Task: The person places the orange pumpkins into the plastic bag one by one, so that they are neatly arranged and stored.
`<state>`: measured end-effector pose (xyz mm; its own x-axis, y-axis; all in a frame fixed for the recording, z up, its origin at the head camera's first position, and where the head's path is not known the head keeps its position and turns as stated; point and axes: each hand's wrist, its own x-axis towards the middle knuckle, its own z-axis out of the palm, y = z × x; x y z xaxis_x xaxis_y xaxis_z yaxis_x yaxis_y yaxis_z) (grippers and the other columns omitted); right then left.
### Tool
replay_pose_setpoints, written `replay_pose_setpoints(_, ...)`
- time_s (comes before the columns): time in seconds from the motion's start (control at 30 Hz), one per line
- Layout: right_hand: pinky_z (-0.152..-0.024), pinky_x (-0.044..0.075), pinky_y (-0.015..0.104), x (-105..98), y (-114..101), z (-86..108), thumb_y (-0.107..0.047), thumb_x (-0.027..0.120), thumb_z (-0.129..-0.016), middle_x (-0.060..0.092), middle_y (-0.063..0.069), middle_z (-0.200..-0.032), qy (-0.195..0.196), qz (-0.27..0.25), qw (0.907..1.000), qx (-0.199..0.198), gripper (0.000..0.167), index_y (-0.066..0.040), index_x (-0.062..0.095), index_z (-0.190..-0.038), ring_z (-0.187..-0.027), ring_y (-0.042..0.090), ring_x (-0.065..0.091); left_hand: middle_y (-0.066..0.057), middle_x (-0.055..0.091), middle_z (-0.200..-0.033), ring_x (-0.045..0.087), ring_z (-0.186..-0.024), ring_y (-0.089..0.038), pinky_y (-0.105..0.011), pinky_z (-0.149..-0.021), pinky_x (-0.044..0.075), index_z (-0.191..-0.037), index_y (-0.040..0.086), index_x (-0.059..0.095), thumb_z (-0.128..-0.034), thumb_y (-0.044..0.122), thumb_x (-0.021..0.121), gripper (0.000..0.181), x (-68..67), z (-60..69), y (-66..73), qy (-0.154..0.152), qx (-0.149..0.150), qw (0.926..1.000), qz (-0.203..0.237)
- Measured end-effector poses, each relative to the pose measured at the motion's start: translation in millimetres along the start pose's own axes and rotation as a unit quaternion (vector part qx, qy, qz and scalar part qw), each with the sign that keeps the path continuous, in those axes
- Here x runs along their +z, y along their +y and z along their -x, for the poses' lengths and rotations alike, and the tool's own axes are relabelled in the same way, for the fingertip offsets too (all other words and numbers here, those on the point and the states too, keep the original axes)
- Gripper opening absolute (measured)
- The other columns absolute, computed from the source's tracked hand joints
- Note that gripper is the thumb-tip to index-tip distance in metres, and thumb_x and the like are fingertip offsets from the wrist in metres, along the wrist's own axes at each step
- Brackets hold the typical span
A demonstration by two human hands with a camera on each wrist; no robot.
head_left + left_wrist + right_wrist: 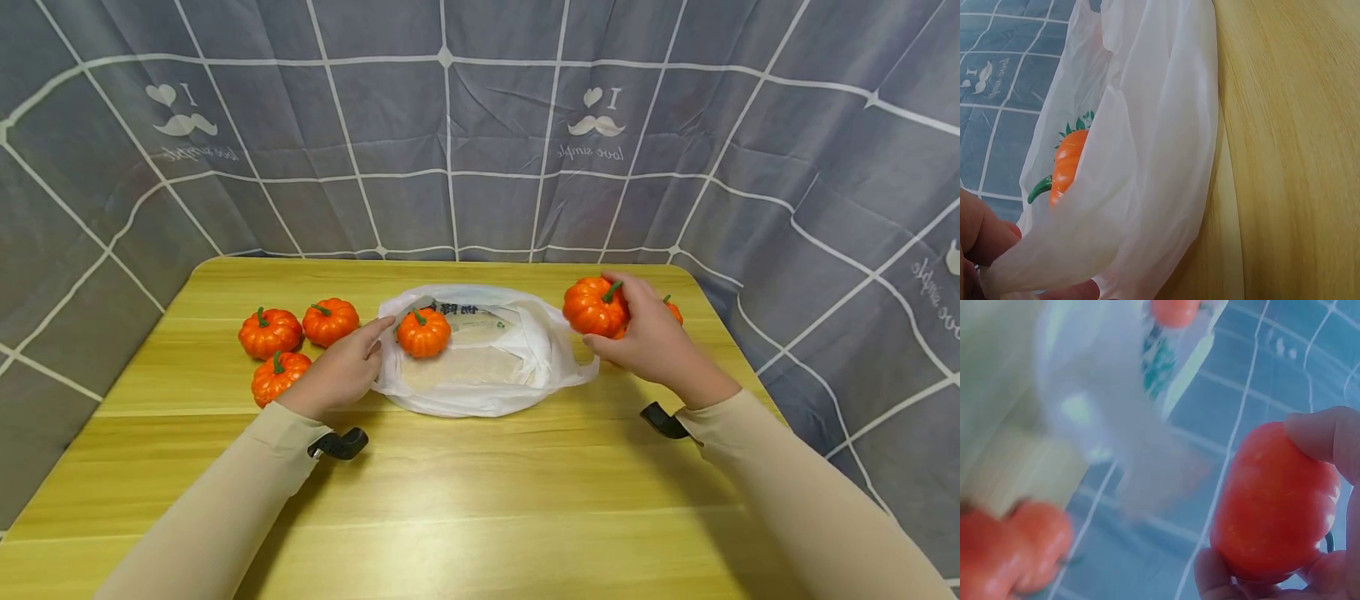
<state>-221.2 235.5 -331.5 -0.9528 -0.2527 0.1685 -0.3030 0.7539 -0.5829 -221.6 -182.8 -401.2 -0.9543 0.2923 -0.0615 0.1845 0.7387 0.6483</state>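
A white plastic bag (pixel 480 402) lies spread with its mouth open in the middle of the table, and a small orange pumpkin (pixel 423 335) with a green stem sits inside it. My left hand (pixel 341 371) pinches the bag's left edge; the left wrist view shows the thin plastic (pixel 1054 250) between thumb and fingers. To the right of the bag, my right hand (pixel 651 340) grips another orange pumpkin (pixel 592 306) above the table, thumb on one side and fingers on the other. The right wrist view shows this held pumpkin (pixel 1272 506) close up.
Three pumpkins (pixel 270 333) stand left of the bag beside my left hand. More pumpkins (pixel 1041 540) rest on the table at the right, mostly hidden behind my right hand in the head view. A grey checked curtain (pixel 495 150) hangs behind the wooden table (pixel 465 500).
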Motion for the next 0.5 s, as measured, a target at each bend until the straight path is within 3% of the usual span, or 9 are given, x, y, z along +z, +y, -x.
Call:
replay_pose_setpoints(0.27, -0.108, 0.053, 0.058, 42.7, -40.1, -30.9, -0.024, 0.086, -0.083, 0.043, 0.022, -0.152, -0.065, 0.0, 0.9976, -0.022, 0.095, -0.012, 0.036, -0.164, -0.128, 0.039, 0.057, -0.021, 0.032, -0.171, 0.035, -0.157, -0.04, -0.06, -0.126, 0.032, -0.167, 0.008, 0.03, -0.1055, 0.008, 0.039, 0.062, -0.7, 0.0, -0.3, -0.002, 0.0, 1.0, 0.002)
replay_pose_setpoints(0.5, -0.116, 0.049, 0.054, 85.8, -53.8, -56.7, -0.024, 0.086, -0.086, 0.041, 0.022, -0.157, -0.114, 0.022, 0.993, -0.023, 0.098, -0.013, 0.031, -0.167, -0.136, 0.04, 0.055, -0.021, 0.031, -0.171, 0.032, -0.158, -0.039, -0.059, -0.127, 0.03, -0.167, 0.008, 0.03, -0.1069, 0.008, 0.039, 0.06, 0.3, -0.3, 0.8, 0.002, 0.003, 1.0, -0.004)
